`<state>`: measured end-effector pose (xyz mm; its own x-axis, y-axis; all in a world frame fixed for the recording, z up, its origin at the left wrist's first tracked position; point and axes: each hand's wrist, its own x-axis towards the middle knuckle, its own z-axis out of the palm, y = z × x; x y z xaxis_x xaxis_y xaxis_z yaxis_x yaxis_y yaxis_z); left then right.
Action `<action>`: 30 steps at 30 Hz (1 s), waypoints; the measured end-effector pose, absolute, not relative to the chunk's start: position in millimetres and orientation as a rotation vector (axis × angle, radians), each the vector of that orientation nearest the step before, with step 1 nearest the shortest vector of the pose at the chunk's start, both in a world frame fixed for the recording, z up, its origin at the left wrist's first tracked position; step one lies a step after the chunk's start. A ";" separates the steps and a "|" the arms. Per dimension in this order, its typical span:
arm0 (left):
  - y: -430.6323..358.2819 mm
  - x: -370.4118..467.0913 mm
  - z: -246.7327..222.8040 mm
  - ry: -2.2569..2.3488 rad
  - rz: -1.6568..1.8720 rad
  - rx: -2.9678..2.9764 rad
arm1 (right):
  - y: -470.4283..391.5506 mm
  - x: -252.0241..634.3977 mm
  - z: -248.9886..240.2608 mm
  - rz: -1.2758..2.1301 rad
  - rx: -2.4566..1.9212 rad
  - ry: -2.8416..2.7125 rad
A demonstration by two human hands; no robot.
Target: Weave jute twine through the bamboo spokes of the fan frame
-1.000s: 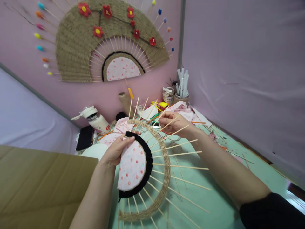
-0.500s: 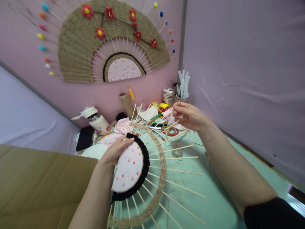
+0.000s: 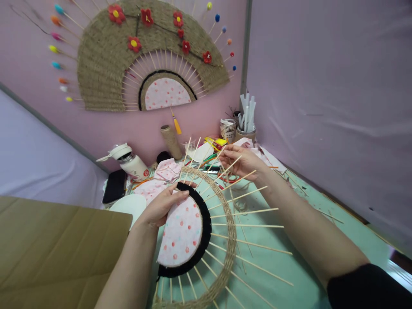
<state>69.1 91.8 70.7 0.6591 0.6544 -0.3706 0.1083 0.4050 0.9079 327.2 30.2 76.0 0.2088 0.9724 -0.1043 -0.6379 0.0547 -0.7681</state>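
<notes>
My left hand (image 3: 164,204) grips the upper end of a half-round piece (image 3: 184,229), pink dotted cloth edged in black, with its thumb on the front. Thin sticks (image 3: 257,210) fan out from the black edge, and a band of woven twine (image 3: 231,231) crosses them in an arc. Beyond the upper sticks, my right hand (image 3: 240,161) has its fingers pinched together near the stick tips; the strand they seem to hold is too thin to make out clearly.
A finished fan (image 3: 106,56) with red flowers hangs on the pink wall. Behind the work are a white bottle (image 3: 133,165), a twine spool (image 3: 171,141), scissors, cloth scraps and jars (image 3: 228,131). Cardboard (image 3: 61,249) stands at the left.
The half-round piece and my left hand have shifted slightly right and down. My right hand has moved left and a little down, closer to the upper sticks.
</notes>
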 end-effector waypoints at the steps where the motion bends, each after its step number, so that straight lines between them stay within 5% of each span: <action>1: 90.3 70.0 71.8 0.800 0.396 1.120 | 31.5 323.4 74.2 1.330 -0.799 -0.523; 30: 84.6 79.1 70.8 0.489 0.478 0.880 | 26.8 269.8 61.5 1.395 -0.817 -0.635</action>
